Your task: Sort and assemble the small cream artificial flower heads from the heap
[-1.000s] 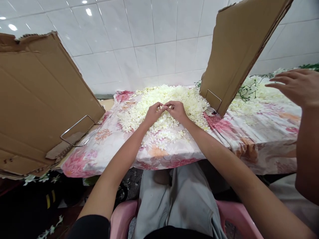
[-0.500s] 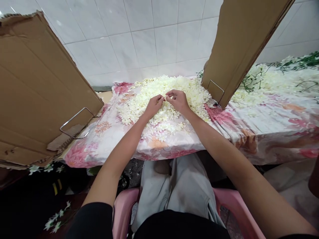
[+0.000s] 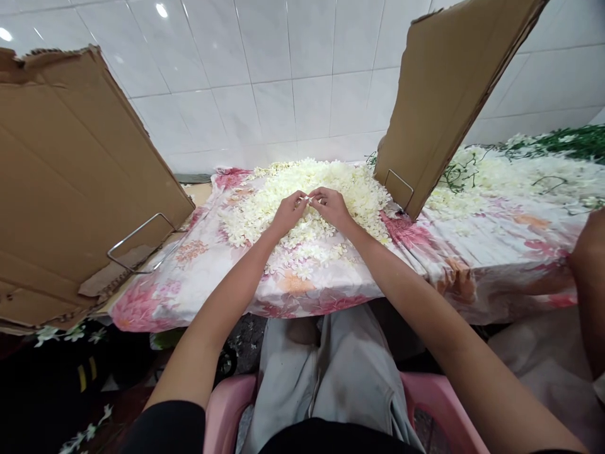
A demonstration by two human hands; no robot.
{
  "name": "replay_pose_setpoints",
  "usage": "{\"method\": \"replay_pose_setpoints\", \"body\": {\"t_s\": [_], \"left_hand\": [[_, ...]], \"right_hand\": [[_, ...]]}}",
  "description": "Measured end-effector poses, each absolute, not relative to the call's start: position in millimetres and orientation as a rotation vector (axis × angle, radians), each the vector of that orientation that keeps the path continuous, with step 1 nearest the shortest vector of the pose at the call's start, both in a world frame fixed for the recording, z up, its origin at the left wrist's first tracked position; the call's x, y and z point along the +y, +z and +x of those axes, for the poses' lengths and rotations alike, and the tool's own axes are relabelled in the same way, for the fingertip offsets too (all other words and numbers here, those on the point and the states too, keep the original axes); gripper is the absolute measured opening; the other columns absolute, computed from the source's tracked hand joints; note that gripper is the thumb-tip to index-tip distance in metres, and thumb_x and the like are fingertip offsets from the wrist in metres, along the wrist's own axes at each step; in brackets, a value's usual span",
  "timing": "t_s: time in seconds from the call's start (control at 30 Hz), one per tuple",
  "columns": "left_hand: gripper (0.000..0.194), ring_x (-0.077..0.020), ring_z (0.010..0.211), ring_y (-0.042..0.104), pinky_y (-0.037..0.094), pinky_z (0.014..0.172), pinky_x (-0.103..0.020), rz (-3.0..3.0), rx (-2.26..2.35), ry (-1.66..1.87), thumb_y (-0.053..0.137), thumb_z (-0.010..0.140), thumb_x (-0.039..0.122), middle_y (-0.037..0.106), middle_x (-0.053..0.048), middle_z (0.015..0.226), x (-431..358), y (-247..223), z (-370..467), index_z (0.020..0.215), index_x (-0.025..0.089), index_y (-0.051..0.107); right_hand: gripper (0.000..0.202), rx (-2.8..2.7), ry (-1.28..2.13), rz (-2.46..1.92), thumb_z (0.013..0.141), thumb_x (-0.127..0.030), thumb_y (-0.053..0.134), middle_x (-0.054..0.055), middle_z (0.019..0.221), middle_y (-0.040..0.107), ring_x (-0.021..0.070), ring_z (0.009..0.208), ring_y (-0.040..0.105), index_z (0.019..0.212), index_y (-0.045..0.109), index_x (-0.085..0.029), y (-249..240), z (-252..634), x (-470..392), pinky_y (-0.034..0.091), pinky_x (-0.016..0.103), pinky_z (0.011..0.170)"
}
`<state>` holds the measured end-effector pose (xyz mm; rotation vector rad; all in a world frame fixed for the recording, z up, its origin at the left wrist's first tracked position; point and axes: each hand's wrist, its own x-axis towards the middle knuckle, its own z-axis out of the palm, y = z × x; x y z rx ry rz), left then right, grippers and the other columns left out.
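A broad heap of cream-white artificial flowers lies on the floral tablecloth in front of me. Just above the near part of the heap, my left hand and my right hand meet fingertip to fingertip. Both hands have their fingers pinched together. Between the fingertips shows a small white flower piece, partly covered by the fingers. Loose petals lie on the cloth below my wrists.
Upright cardboard panels with wire brackets stand at left and right. Beyond the right panel are more white flowers and green stems. Another person's arm shows at the right edge. A tiled wall rises behind.
My view has tilted slightly upward. My fingertips have come closer together, and a white piece now shows between them. Another person's arm has come further into view at the right edge.
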<state>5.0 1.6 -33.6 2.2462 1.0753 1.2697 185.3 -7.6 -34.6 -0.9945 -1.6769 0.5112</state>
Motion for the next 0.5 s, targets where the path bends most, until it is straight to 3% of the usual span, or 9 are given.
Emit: {"method": "replay_pose_setpoints", "body": {"t_s": [0.27, 0.5], "left_hand": [[0.028, -0.0167, 0.07, 0.053, 0.038, 0.067, -0.03, 2.286, 1.1, 1.257, 0.052, 0.098, 0.043, 0.061, -0.001, 0.074, -0.7, -29.6, 3.7, 0.085, 0.02, 0.062], [0.029, -0.0171, 0.072, 0.053, 0.039, 0.068, -0.029, 2.285, 1.094, 1.259, 0.054, 0.096, 0.044, 0.061, -0.001, 0.073, -1.6, -29.5, 4.3, 0.081, 0.02, 0.062]], "right_hand": [[0.026, -1.753, 0.384, -1.149, 0.082, -0.035, 0.069, 0.003, 0.092, 0.077, 0.0148, 0.059, 0.056, 0.103, 0.076, -0.02, -28.4, 184.8, -19.7, 0.042, 0.029, 0.06], [0.021, -1.723, 0.334, -1.143, 0.088, -0.037, 0.065, 0.003, 0.077, 0.074, 0.0193, 0.068, 0.065, 0.092, 0.078, -0.021, -29.5, 187.4, -17.1, 0.042, 0.029, 0.062]]}}
